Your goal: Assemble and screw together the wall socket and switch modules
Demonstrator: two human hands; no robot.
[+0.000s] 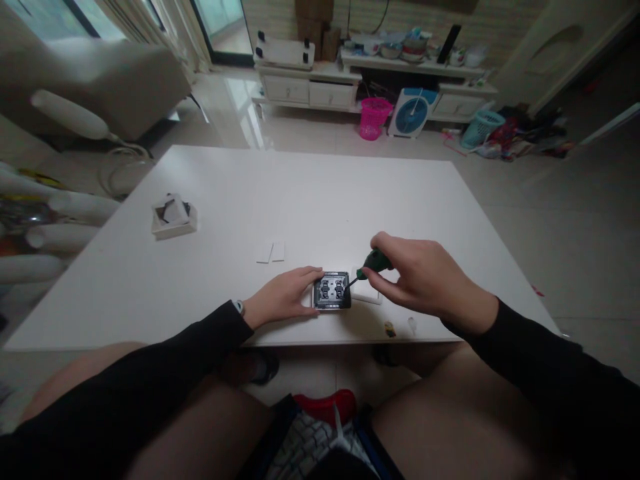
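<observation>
Near the front edge of the white table lies a black and grey wall switch module, its inner face up. My left hand grips its left side between thumb and fingers. In my right hand is a screwdriver with a green handle, held in a pinch. Its thin shaft slants down to the left, and the tip is at the right part of the switch module; I cannot tell whether it touches a screw. Partly hidden under the screwdriver is a white frame.
Two small white plates lie behind my left hand. A white open box with parts in it stands at the table's left. By the front edge are a small yellow and black item and a small clear bag.
</observation>
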